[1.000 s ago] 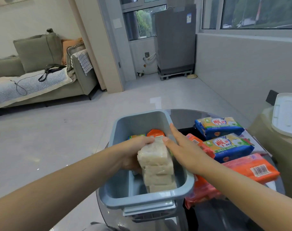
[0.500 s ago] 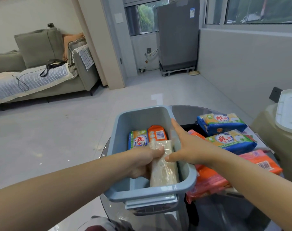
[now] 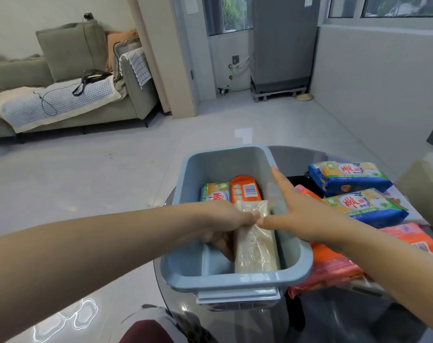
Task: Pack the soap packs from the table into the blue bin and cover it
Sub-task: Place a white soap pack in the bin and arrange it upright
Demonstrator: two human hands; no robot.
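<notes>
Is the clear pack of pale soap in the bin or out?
In. The clear pack lies below the blue bin's rim against its right wall, gripped by the left hand.

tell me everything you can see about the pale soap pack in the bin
The pale soap pack is a long beige block in clear crinkled plastic wrap. It stands on edge inside the blue bin, along its right wall, near end by the front wall. The left hand grips its left side; the right hand touches its top.
</notes>
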